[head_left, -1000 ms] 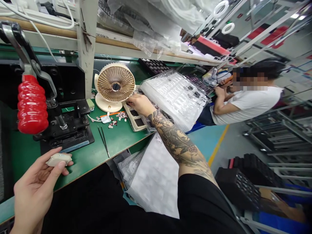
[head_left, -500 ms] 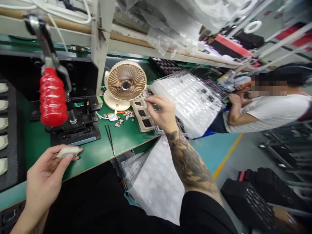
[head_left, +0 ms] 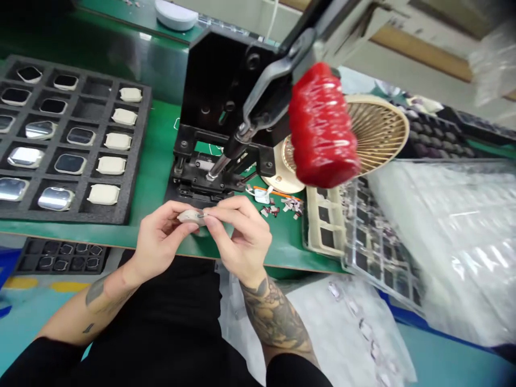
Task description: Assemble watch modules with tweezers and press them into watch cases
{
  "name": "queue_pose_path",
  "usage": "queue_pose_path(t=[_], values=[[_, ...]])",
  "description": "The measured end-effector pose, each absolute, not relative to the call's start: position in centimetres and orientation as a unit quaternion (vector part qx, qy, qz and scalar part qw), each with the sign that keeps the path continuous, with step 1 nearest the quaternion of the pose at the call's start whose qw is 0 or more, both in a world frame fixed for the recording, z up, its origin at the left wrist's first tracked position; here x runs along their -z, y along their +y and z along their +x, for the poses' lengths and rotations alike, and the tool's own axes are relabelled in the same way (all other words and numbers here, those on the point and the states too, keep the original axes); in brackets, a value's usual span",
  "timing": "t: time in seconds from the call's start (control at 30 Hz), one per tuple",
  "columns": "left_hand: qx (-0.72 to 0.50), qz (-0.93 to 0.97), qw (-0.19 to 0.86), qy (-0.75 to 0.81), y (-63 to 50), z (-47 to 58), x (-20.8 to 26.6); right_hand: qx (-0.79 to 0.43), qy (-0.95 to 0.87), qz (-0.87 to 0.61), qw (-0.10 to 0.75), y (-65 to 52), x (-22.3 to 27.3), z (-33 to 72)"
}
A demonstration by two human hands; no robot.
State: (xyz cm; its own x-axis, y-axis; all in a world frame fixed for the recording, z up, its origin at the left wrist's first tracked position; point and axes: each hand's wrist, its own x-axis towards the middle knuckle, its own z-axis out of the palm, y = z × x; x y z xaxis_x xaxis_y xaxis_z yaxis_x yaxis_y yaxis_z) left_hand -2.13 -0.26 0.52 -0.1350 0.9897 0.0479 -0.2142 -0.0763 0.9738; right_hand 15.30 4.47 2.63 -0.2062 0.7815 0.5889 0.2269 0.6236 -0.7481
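A cream watch case (head_left: 189, 216) is held edge-on between the thumb and fingers of my left hand (head_left: 159, 236), just above the front of the green bench. My right hand (head_left: 242, 234) pinches at the case's right end, thumb against forefinger. What lies in that pinch is too small to make out. Right behind both hands stands a black hand press (head_left: 209, 180) with a red ribbed handle (head_left: 324, 129) that leans toward me.
A dark foam tray (head_left: 133, 188) holds several watch cases at left. Right of the press are a cream fan (head_left: 374, 134), scattered small parts (head_left: 292, 204), a cream compartment box (head_left: 312, 236) and clear plastic trays (head_left: 455, 242). A smaller black tray (head_left: 30, 263) sits below the bench edge.
My view has swung left. My right hand has come from the compartment box to the watch case. My left hand still holds the case, now in front of the press.
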Motion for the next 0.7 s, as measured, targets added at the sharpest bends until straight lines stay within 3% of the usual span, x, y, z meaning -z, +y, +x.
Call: queue_pose_path(t=[0.1,0.3,0.47,0.53,0.63,0.7], values=[[-0.596,0.425,0.503,0.459,-0.2,-2.2,-0.5,-0.245,-0.755,-0.354,0.495,4.6,-2.5,15.2],[-0.593,0.419,0.504,0.468,-0.1,-2.3,-0.3,-0.034,-0.879,-0.29,0.376,4.2,-1.8,16.0],[-0.59,0.428,0.533,0.429,0.0,-2.5,-0.1,-0.07,-0.901,-0.264,0.338,4.3,-2.3,17.3],[-0.602,0.41,0.555,0.402,0.1,-2.7,-0.1,-0.052,-0.87,-0.296,0.391,5.0,-3.4,18.1],[-0.603,0.391,0.576,0.39,0.2,-3.1,-0.1,0.08,-0.753,-0.295,0.582,7.4,-6.0,18.8],[-0.584,0.407,0.586,0.388,0.0,-3.3,-0.1,0.064,-0.721,-0.273,0.634,9.7,-8.0,18.5]])
